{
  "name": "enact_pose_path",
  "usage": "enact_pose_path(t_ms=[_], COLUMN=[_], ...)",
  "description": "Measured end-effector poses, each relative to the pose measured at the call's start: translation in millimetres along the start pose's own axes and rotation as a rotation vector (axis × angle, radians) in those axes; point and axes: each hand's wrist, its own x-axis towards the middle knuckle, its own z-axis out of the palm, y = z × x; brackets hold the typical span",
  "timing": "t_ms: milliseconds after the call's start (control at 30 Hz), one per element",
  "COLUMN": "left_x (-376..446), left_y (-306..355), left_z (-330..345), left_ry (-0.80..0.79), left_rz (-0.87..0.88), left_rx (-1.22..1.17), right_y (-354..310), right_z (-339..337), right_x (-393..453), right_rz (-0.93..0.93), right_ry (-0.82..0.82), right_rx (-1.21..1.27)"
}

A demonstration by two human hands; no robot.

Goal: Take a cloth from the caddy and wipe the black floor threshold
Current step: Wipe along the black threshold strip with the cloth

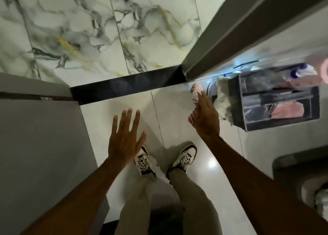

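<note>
The floor [177,121] was shiny white tile, the room past the doorway had grey-veined marble tiles [85,30], and a grey door [248,21] stood open.

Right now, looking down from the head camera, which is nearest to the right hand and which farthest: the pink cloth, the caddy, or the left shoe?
1. Pink cloth: gripped in the right hand itself.
2. Caddy: on the floor just right of that hand.
3. Left shoe: lower down, off to the left, beneath the open left hand.
</note>
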Motion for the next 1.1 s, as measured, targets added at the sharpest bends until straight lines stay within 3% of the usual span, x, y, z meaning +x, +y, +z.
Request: enact_pose_path(t_ms=[233,400,500,667,800,933,1033,1100], left_x=[88.7,196.4,255.4,311.3,329.9,333.7,331.0,329.3], left_y=[-55.8,-81.7,-100.4,-125.6,-135.6,-137.6,-136.4,-133.7], left_z=[110.3,263.1,359.2,442.4,474.4,481.3,473.8,469.2], left_ry=[0.072,0.094,0.063,0.136,0.292,0.309,0.251,0.223], left_rz=[0.05,0.084,0.212,0.344,0.377,0.387,0.386,0.357], left_rx=[0.048,0.017,0.052,0.082,0.029,0.033,0.021,0.015], right_y=[18.5,72.3,125.2,172.6,186.0,156.4,155.2,175.0], right_z=[122.6,246.2,321.8,388.0,427.5,454.8,468.2,469.0], right_x=[105.9,203.8,262.5,313.7,355.6,381.4,351.8,318.7], right_rz=[-0.002,0.011,0.051,-0.016,-0.217,-0.306,-0.516,-0.539], right_ry=[0.032,0.023,0.049,0.168,0.357,0.472,0.396,0.29], right_rx=[0.01,0.185,-0.006,-0.118,-0.171,-0.081,-0.162,-0.201])
